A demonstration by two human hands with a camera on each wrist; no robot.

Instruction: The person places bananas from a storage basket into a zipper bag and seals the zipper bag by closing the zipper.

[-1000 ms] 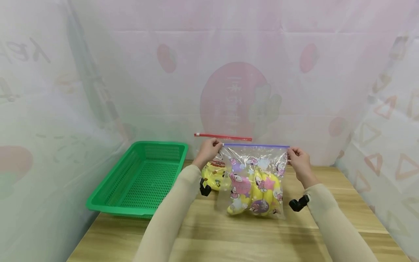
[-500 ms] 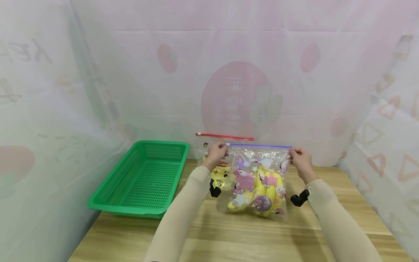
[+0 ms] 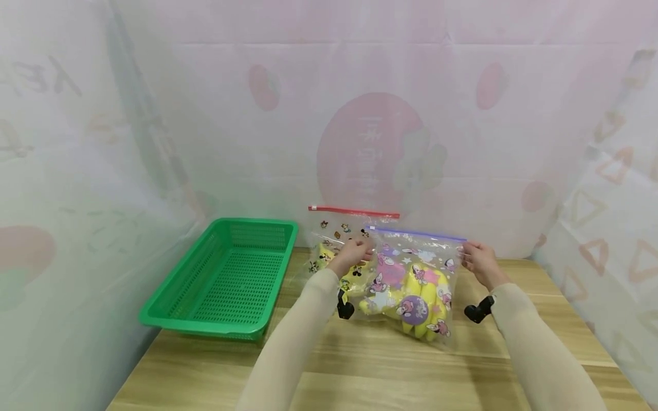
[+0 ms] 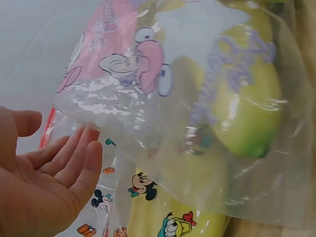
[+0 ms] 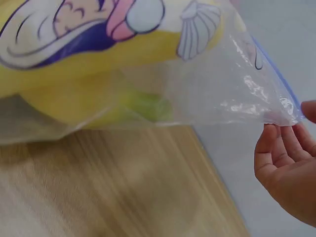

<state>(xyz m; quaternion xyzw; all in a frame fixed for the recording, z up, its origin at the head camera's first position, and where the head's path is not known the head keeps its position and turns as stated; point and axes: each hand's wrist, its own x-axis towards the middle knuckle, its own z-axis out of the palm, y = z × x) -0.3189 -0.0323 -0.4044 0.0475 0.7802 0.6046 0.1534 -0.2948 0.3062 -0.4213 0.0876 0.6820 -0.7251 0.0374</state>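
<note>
A clear zip bag with a blue slider strip (image 3: 406,274), printed with pink and purple cartoons, stands in front of me with yellow bananas (image 3: 424,328) inside. My right hand (image 3: 480,261) pinches its upper right corner; in the right wrist view the fingers (image 5: 284,148) lie under that corner. Beside the upper left edge is my left hand (image 3: 354,255), thumb apart from the fingers (image 4: 89,168), whose tips are at the plastic. Behind it, partly covered, leans a red-strip zip bag (image 3: 341,225) with mouse and duck prints and yellow contents.
A green plastic basket (image 3: 169,321) stands on the left of the wooden table (image 3: 360,377). A pale printed cloth (image 3: 375,68) hangs behind and along both sides.
The blue-strip bag has shifted right and its strip now slopes down to the right. My left hand has let go of its corner and moved right and lower. More of the red-strip bag shows.
</note>
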